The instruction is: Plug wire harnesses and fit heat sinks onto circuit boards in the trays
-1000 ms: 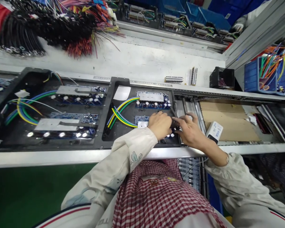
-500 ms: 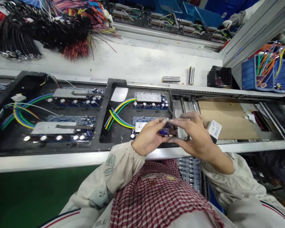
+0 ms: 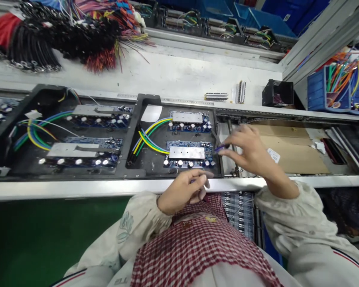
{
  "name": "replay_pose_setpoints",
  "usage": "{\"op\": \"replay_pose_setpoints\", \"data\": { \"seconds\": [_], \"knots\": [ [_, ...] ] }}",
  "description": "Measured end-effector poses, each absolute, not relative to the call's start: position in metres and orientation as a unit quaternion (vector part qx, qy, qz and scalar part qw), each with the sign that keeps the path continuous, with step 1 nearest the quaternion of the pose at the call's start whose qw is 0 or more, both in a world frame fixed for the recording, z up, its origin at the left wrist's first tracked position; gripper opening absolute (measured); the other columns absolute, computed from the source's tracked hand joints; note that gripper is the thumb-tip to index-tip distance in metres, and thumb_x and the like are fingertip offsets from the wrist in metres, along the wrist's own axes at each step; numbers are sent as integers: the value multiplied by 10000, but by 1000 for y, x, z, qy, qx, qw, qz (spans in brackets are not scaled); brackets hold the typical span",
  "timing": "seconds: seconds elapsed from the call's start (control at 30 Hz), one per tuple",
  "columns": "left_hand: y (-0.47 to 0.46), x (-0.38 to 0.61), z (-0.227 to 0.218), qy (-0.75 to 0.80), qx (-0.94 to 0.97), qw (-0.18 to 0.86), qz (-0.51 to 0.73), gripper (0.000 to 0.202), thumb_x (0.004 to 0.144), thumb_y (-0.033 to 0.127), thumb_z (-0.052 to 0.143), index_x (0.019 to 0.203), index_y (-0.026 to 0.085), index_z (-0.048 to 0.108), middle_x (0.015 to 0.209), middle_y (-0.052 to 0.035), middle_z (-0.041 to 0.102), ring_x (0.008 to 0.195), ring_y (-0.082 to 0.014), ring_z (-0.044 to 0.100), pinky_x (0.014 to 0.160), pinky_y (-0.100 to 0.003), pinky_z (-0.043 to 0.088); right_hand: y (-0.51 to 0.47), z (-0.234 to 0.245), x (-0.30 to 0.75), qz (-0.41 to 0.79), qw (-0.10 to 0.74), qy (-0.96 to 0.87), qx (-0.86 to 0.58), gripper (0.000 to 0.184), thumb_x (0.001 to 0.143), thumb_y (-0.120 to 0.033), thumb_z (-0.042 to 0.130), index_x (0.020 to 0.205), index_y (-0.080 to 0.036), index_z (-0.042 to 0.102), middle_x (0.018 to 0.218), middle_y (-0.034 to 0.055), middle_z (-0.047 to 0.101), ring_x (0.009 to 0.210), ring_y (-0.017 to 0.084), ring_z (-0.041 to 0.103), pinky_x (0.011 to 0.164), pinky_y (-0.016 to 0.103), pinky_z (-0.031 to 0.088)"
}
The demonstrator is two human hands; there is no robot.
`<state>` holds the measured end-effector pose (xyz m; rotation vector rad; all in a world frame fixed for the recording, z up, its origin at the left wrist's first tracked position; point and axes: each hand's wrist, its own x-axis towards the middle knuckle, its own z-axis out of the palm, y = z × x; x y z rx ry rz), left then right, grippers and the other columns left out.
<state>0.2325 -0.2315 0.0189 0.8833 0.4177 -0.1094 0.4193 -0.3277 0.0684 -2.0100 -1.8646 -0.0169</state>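
My right hand (image 3: 247, 149) is closed at the fingertips on a small purple-blue part (image 3: 220, 148), just off the right end of the lower circuit board (image 3: 187, 152). The hand is slightly blurred. My left hand (image 3: 184, 191) has its fingers curled in front of the rail; a speck of purple shows between thumb and fingers, too small to name. Both circuit boards, the lower one and the upper one (image 3: 188, 117), lie in a black casing (image 3: 151, 167) with metal plates on top. Yellow, green and blue wires (image 3: 151, 135) run to their left ends. A grey flat strip (image 3: 215, 136) lies beside the right hand.
To the left sits another black casing (image 3: 60, 167) with wired boards. Cable bundles (image 3: 62, 36) lie at the back left. A black box (image 3: 277, 93) and a blue bin (image 3: 329, 89) stand back right. Cardboard (image 3: 287, 147) and a white-labelled box (image 3: 273, 155) lie right of my right hand.
My hands have parted: the left moved down toward me, off the lower board, while the right stays near the board's end with the purple-blue part. The casings appear slightly shifted in view.
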Motion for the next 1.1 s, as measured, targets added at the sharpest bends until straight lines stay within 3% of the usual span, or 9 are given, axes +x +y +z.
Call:
{"op": "replay_pose_setpoints", "data": {
  "seconds": [0.13,0.33,0.9,1.1],
  "knots": [
    [-239,220,17,176,557,808,-72,273,832,389,555,877,122,588,664,13,538,482,-33,426,424,-160,278,-315,34,431,-30,89,-665,-741,180,857,-303,569,841,-157,675,825,74,653,946,264,476,942,478,208],
    [-236,220,21,201,682,703,-29,234,846,351,517,874,137,610,646,22,559,507,-51,446,504,-179,352,-305,16,426,-34,94,-672,-733,201,871,-276,538,799,-167,690,802,66,653,992,257,447,966,470,152],
    [-235,222,26,189,702,686,-20,206,841,290,509,855,141,650,664,4,598,579,-80,498,589,-201,386,-311,18,416,-96,90,-699,-703,244,878,-266,510,779,-139,694,727,73,638,926,255,489,947,475,256],
    [-234,216,23,182,646,741,-7,175,832,252,520,957,141,571,784,-18,578,656,-90,524,633,-220,428,-312,19,424,-31,87,-722,-686,221,896,-267,496,855,-163,687,762,50,655,879,226,515,949,443,286]
  ]
}}
